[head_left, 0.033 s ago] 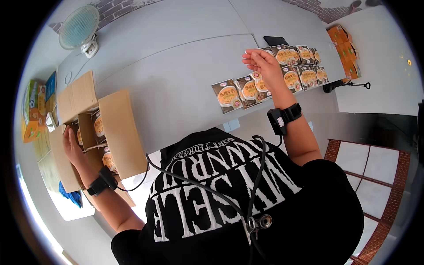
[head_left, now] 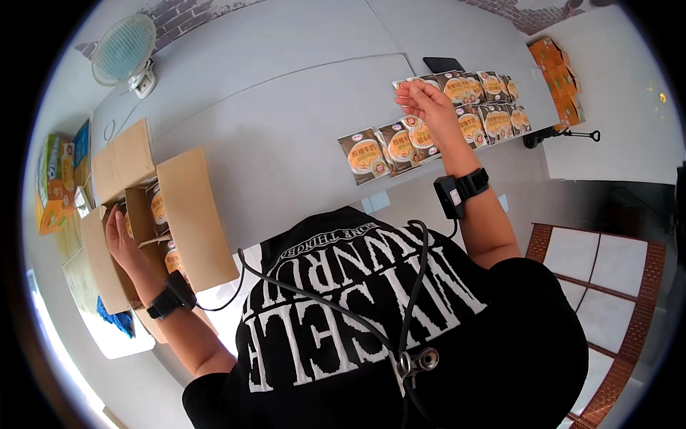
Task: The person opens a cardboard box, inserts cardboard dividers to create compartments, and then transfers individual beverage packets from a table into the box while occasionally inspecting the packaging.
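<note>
My right hand [head_left: 431, 107] is over two rows of flat brown packets with a round orange picture. Its fingers are stretched and loosely bent, beside the left-end packet [head_left: 404, 82] of the far row; whether they touch it I cannot tell. A packet [head_left: 364, 156] ends the near row on the left. My left hand [head_left: 125, 239] lies along the left wall of an open cardboard carton [head_left: 198, 222], fingers straight and close together. Packets of the same look [head_left: 158, 205] stand inside the carton, partly hidden by its flaps and dividers.
A black phone-like slab [head_left: 444, 64] lies beyond the far row on the grey table [head_left: 286, 129]. A small fan [head_left: 125, 50] stands at the far left. Orange boxes [head_left: 556, 82] are stacked at the right; a green and orange box [head_left: 56, 179] stands left of the carton.
The fingers of my right hand have drawn closer together, and more of the far row's left-end packet shows. My left hand has shifted slightly to the right along the carton wall.
</note>
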### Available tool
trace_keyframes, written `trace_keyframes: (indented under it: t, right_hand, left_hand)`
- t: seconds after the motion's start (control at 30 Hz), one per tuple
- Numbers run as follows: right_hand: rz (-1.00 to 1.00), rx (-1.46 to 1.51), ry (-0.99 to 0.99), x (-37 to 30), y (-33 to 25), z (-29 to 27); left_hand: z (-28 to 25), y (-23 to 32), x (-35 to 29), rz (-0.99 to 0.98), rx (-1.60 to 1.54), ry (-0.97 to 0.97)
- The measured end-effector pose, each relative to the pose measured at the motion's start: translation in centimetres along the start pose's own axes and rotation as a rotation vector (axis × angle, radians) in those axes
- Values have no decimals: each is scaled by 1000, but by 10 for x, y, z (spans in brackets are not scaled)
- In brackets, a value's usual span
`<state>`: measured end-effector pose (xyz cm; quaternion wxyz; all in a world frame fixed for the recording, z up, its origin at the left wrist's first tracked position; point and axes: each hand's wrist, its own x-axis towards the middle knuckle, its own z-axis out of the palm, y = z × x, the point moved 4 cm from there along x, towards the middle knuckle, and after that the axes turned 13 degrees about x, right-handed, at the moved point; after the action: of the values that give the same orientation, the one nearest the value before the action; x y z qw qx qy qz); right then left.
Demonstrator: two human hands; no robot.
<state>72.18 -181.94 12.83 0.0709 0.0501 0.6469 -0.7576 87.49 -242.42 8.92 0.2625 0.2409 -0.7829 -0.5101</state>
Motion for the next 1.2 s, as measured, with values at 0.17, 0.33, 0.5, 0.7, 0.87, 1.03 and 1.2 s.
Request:
trace_keyframes:
  t: [0.17,0.33,0.5,0.7,0.87,1.03,1.2]
  right_hand:
    - [90,-121,21,-7,51,-72]
    - [50,-376,-230,22,102,-74]
    - [-117,-827,-561,67,138,-30]
    - [-6,-1099,-794,99,183,-14]
    - [-51,-1035,-946,97,177,3]
    - [-26,-835,-966,67,142,20]
    - [-81,-789,-1027,34,96,42]
  left_hand:
    - [75,31,-60,-53,-93,-48]
    - [141,80,-98,-126,-137,-186]
    - [162,117,-132,-64,-16,-292]
    - [136,106,-173,-161,86,-209]
    - [103,83,-211,-289,-3,-115]
    - [124,95,-218,-338,-115,-147]
    - [175,100,-223,-431,-291,-436]
